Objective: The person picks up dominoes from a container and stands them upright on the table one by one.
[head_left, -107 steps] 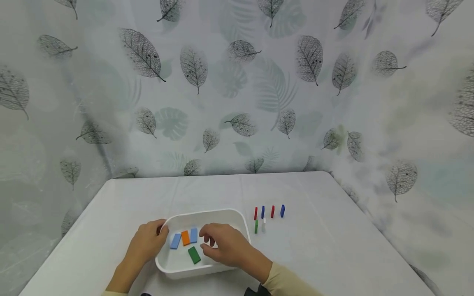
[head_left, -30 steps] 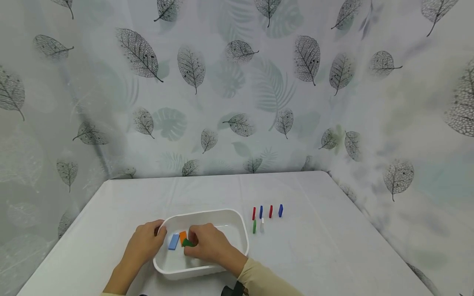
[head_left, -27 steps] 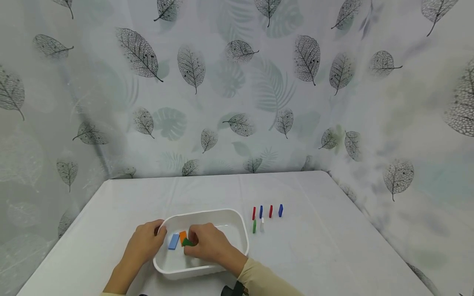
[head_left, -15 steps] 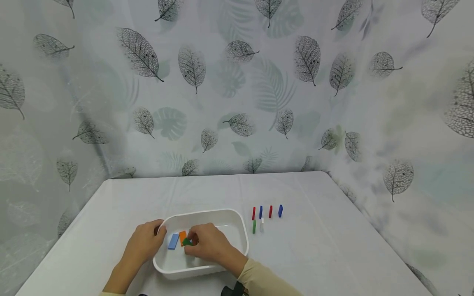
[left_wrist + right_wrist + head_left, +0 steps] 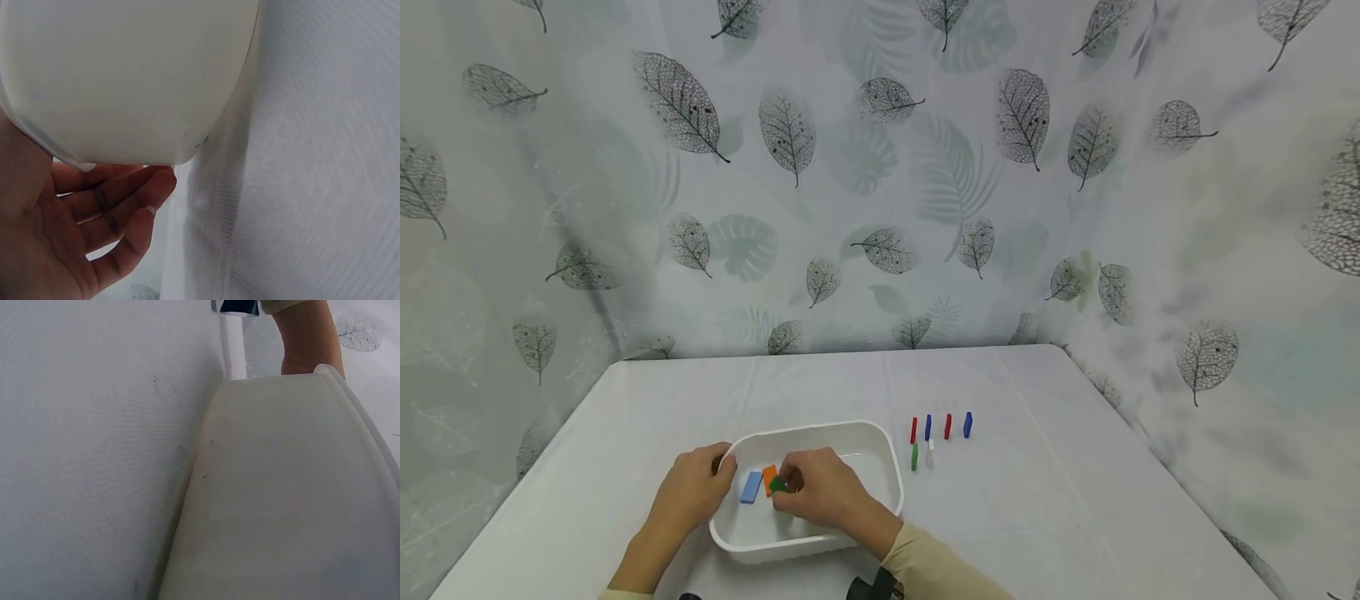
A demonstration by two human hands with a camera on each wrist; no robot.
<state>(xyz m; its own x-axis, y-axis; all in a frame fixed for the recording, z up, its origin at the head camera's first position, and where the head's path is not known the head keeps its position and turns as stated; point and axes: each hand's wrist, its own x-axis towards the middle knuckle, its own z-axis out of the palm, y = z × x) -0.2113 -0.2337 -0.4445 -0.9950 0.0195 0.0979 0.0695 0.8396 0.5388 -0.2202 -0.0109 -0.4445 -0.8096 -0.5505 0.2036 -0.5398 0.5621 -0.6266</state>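
A white plastic tray (image 5: 790, 550) with tall sides sits on the table in the head view. My left hand (image 5: 694, 487) grips its left rim, thumb at the edge. The left wrist view has the fingers (image 5: 119, 206) against the tray's outer wall (image 5: 125, 81). Inside the tray my right hand (image 5: 823, 487) pinches a small green block (image 5: 777, 483) between thumb and fingers, right beside a flat orange block (image 5: 769, 480). Left of these lies a light blue block (image 5: 751, 488). The right wrist view shows mostly the tray's outer wall (image 5: 287, 481); the right hand is hidden there.
Right of the tray stand several thin upright blocks: a red one (image 5: 913, 430) and a blue one (image 5: 967, 425) in the back row, a green one (image 5: 914, 457) and a white one (image 5: 930, 453) in front. A leaf-patterned curtain (image 5: 865, 167) surrounds the white-covered table (image 5: 1037, 500).
The right hand, earlier empty above the tray, has gripped the green block and brought it up beside the orange one. A second light blue block is now hidden. The left hand keeps its place.
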